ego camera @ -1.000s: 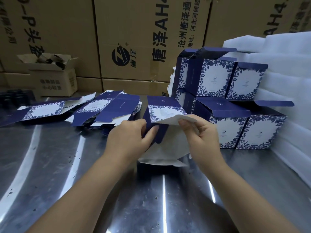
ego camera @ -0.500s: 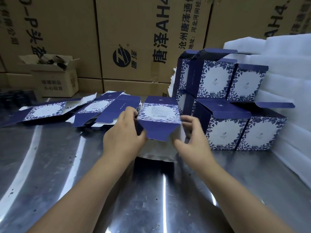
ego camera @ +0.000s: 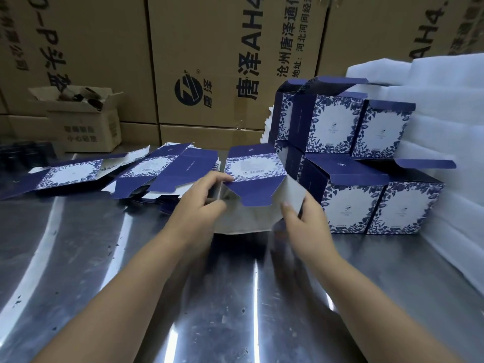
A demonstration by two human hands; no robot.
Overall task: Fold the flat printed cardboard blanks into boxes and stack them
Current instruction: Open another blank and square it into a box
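I hold a blue-and-white floral cardboard blank [ego camera: 255,176] above the metal table [ego camera: 78,258], partly opened, its grey inner side facing me and a blue flap hanging down. My left hand [ego camera: 199,205] grips its left edge, fingers curled round it. My right hand [ego camera: 303,221] holds the lower right grey panel with thumb and fingers. Flat blanks [ego camera: 162,174] lie in a loose pile to the left. Folded boxes [ego camera: 348,163] stand stacked in two rows to the right, their lids open.
Large brown shipping cartons [ego camera: 209,61] form a wall behind the table. A small open carton [ego camera: 81,121] sits at the back left. White foam sheets [ego camera: 445,113] are piled along the right side.
The blank has been turned and spread wider: its printed panel now faces up and back, and the grey inside shows. Both hands shifted outward along its edges.
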